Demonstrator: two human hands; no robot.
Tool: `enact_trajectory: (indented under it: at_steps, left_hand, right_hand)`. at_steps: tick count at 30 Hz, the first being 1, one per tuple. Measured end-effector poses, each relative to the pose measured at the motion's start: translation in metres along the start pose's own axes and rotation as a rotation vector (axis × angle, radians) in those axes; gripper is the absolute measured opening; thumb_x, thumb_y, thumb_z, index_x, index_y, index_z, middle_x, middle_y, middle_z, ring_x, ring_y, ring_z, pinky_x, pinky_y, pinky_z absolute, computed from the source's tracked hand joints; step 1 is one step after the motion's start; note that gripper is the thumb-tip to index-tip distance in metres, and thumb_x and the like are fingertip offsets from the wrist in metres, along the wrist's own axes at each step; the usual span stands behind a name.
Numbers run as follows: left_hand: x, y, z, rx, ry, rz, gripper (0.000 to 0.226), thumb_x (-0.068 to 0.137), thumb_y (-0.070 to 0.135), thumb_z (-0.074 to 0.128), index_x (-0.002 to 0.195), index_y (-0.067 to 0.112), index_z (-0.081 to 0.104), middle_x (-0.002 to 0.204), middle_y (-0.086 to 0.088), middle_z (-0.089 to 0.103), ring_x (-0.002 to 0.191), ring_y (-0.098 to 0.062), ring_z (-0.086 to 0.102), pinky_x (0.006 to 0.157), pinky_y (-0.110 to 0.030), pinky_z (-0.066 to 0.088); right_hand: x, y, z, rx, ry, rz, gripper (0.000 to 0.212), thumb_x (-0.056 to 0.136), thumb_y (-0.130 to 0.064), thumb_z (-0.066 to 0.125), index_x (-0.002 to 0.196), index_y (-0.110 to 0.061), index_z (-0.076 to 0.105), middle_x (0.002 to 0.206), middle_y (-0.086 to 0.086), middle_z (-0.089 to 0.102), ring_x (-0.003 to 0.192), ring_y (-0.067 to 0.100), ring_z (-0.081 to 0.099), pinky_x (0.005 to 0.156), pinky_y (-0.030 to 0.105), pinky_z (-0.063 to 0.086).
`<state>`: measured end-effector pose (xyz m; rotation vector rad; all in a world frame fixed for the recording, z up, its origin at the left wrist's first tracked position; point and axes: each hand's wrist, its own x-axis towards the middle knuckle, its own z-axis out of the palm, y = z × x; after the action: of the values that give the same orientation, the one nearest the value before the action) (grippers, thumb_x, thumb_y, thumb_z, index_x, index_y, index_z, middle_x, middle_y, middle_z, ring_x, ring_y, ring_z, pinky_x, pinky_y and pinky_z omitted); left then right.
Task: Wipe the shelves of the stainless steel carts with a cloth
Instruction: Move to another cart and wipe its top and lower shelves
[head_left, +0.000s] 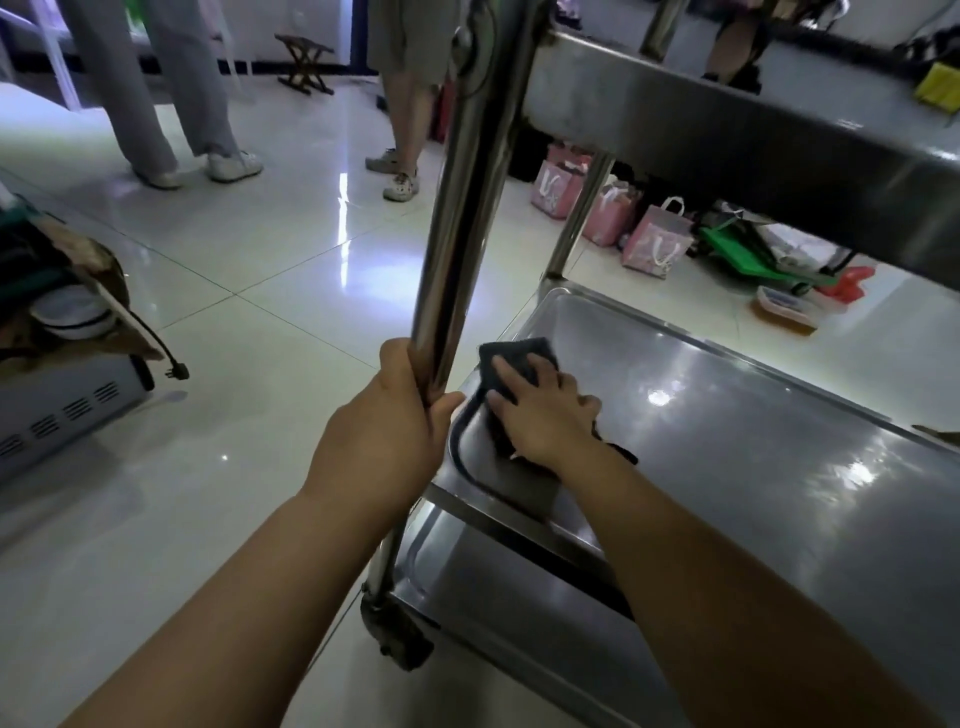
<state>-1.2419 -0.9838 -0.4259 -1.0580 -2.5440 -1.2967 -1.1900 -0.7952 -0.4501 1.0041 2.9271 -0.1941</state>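
Note:
A stainless steel cart stands before me with its middle shelf (727, 441) shining under the top shelf (727, 135). My left hand (389, 431) grips the cart's upright post (462, 208) just above the shelf corner. My right hand (545, 410) lies flat with straight fingers on a dark grey cloth (511, 356), pressing it onto the near left corner of the middle shelf. A lower shelf (493, 587) shows beneath, and a caster wheel (400, 639) sits at the post's foot.
Two people stand on the tiled floor at the back left (171, 104) and centre (405, 78). Pink gift bags (654, 239) and a green trolley (748, 260) lie beyond the cart. A grey appliance with a box on it (67, 364) sits at left.

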Motion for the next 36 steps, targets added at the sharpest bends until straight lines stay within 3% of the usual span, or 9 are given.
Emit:
enact_trajectory:
  at_steps: [6, 11, 13, 20, 22, 27, 30, 34, 36]
  left_hand:
    - [0.001, -0.002, 0.005, 0.004, 0.057, -0.004, 0.041, 0.089, 0.047, 0.052, 0.086, 0.039, 0.011, 0.063, 0.018, 0.04, 0.051, -0.012, 0.048, 0.05, -0.027, 0.043]
    - [-0.002, 0.0, 0.002, -0.008, 0.067, 0.024, 0.042, 0.088, 0.048, 0.052, 0.087, 0.041, 0.01, 0.065, 0.021, 0.039, 0.048, 0.0, 0.041, 0.043, -0.015, 0.024]
    - [-0.002, 0.0, 0.002, -0.017, 0.07, 0.021, 0.043, 0.088, 0.049, 0.052, 0.086, 0.042, 0.009, 0.064, 0.021, 0.04, 0.049, -0.001, 0.043, 0.043, -0.015, 0.025]
    - [-0.002, -0.001, 0.001, -0.043, 0.071, 0.016, 0.04, 0.089, 0.046, 0.053, 0.09, 0.043, 0.013, 0.063, 0.019, 0.042, 0.053, 0.0, 0.045, 0.044, -0.02, 0.031]
    - [-0.002, 0.001, 0.001, -0.052, 0.062, 0.008, 0.039, 0.089, 0.045, 0.054, 0.091, 0.039, 0.015, 0.065, 0.02, 0.04, 0.054, 0.001, 0.043, 0.045, -0.019, 0.029]
    - [-0.009, 0.006, 0.003, -0.074, 0.002, -0.109, 0.028, 0.091, 0.033, 0.054, 0.097, 0.028, 0.027, 0.076, 0.011, 0.046, 0.06, -0.007, 0.047, 0.048, -0.025, 0.031]
    - [-0.031, -0.005, 0.004, 0.148, -0.098, -0.189, 0.024, 0.092, 0.029, 0.053, 0.106, 0.014, 0.04, 0.092, -0.002, 0.045, 0.065, -0.021, 0.048, 0.054, -0.031, 0.034]
    - [-0.059, -0.015, 0.001, 0.461, -0.174, -0.169, 0.03, 0.092, 0.038, 0.047, 0.093, 0.011, 0.06, 0.075, 0.001, 0.039, 0.063, -0.023, 0.047, 0.053, -0.029, 0.036]
    - [-0.063, -0.006, 0.005, 0.455, -0.202, -0.083, 0.029, 0.092, 0.038, 0.046, 0.087, 0.014, 0.062, 0.074, 0.0, 0.046, 0.063, -0.024, 0.051, 0.054, -0.029, 0.039]
  right_hand:
    - [-0.046, 0.006, 0.017, 0.127, 0.0, -0.538, 0.046, 0.085, -0.064, 0.026, 0.127, -0.074, 0.012, 0.152, -0.021, 0.012, 0.13, 0.014, 0.017, 0.097, 0.037, 0.012]
    - [0.025, 0.048, -0.013, 0.094, -0.028, 0.135, 0.05, 0.096, -0.053, 0.026, 0.145, -0.05, 0.015, 0.159, -0.009, 0.002, 0.142, 0.031, 0.01, 0.109, 0.053, 0.014]
    - [0.04, 0.032, -0.016, 0.079, -0.048, 0.22, 0.051, 0.097, -0.051, 0.02, 0.147, -0.047, 0.009, 0.16, -0.005, -0.003, 0.143, 0.034, 0.007, 0.108, 0.055, 0.011]
    - [-0.023, 0.012, 0.011, 0.066, -0.016, -0.446, 0.042, 0.088, -0.064, 0.021, 0.124, -0.078, 0.005, 0.156, -0.024, 0.002, 0.136, 0.015, 0.009, 0.094, 0.035, 0.008]
    - [-0.038, 0.047, 0.01, 0.063, 0.012, -0.342, 0.043, 0.092, -0.061, 0.027, 0.13, -0.072, 0.009, 0.156, -0.023, 0.004, 0.138, 0.014, 0.011, 0.093, 0.029, 0.01]
    - [-0.051, 0.074, -0.005, 0.058, -0.043, 0.261, 0.05, 0.097, -0.051, 0.028, 0.144, -0.052, 0.012, 0.159, -0.011, 0.002, 0.141, 0.031, 0.011, 0.107, 0.053, 0.017]
    - [-0.079, 0.042, 0.004, 0.042, -0.027, 0.087, 0.047, 0.096, -0.05, 0.029, 0.139, -0.058, 0.014, 0.157, -0.019, 0.002, 0.139, 0.024, 0.012, 0.101, 0.047, 0.019]
    - [-0.138, 0.039, 0.015, 0.12, -0.013, -0.365, 0.047, 0.085, -0.067, 0.02, 0.13, -0.069, 0.007, 0.154, -0.026, 0.011, 0.135, 0.015, 0.016, 0.1, 0.045, 0.016]
    - [-0.143, 0.065, 0.005, 0.157, -0.012, -0.319, 0.043, 0.084, -0.07, 0.024, 0.126, -0.075, 0.015, 0.154, -0.025, 0.015, 0.137, 0.015, 0.019, 0.104, 0.043, 0.018]
